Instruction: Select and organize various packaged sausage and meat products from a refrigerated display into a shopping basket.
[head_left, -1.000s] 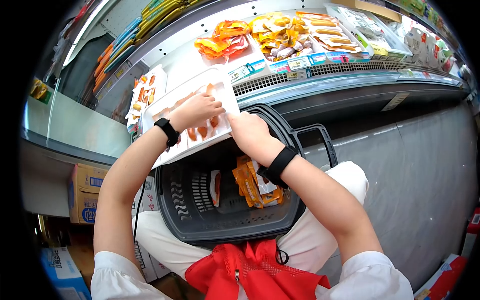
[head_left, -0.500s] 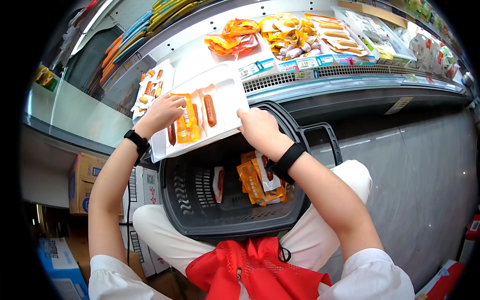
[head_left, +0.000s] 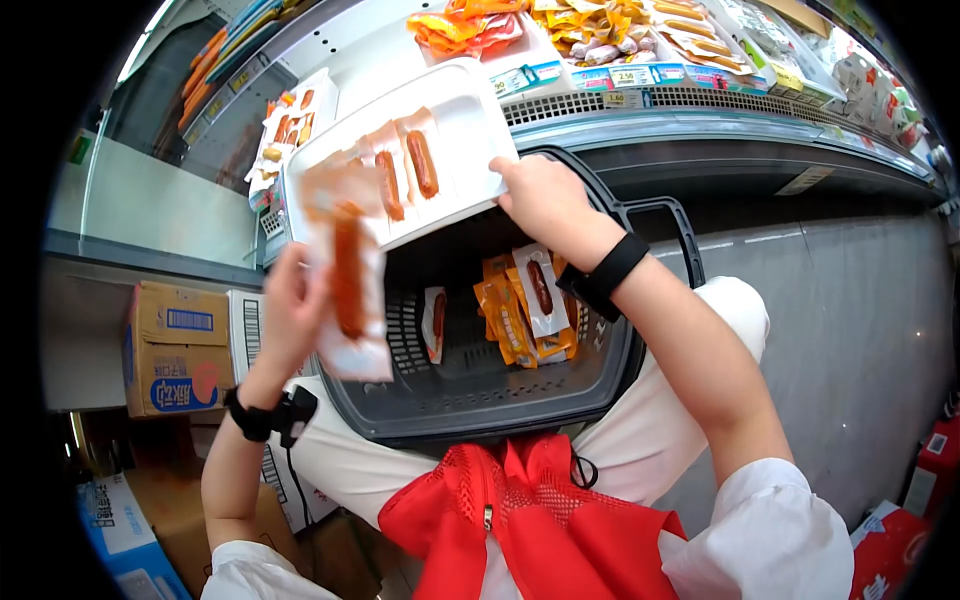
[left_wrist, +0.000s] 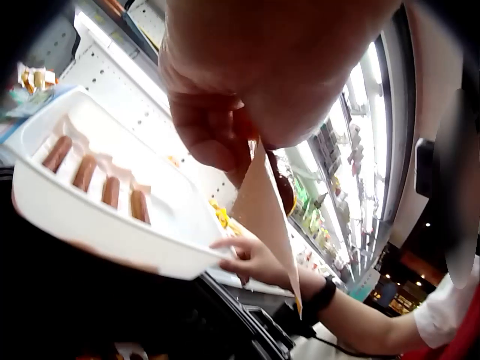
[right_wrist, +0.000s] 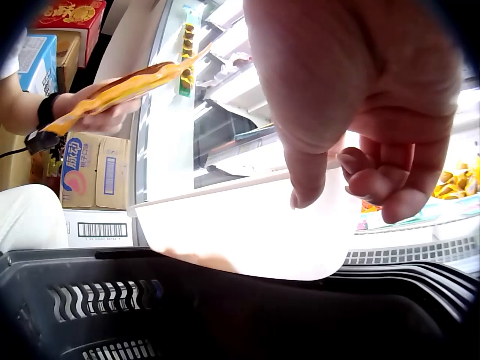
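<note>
On the left, my left hand (head_left: 293, 310) holds a packaged sausage (head_left: 350, 275), blurred, in front of the white tray's near left corner; the orange side of the packet (right_wrist: 120, 88) shows in the right wrist view. My right hand (head_left: 548, 205) pinches the right rim of the white tray (head_left: 470, 105), thumb on one side and fingers on the other. The tray is tilted and holds several packaged sausages (left_wrist: 84, 172). Below it, the black shopping basket (head_left: 465, 400) contains a white sausage packet (head_left: 540, 290) over orange packets (head_left: 500, 325), and a separate sausage packet (head_left: 434, 325) lies apart.
Behind the tray is a chilled shelf with orange packets (head_left: 465, 35), yellow packets (head_left: 590, 25) and packaged sausages (head_left: 700, 35). Another tray of sausages (head_left: 290, 130) stands at left. Cardboard boxes (head_left: 180, 345) are stacked at lower left. The basket's handle (head_left: 690, 235) sticks out right.
My left hand was over the tray and has come back toward me at the left, bringing a packaged sausage out of it. My right hand has stayed on the tray's rim.
</note>
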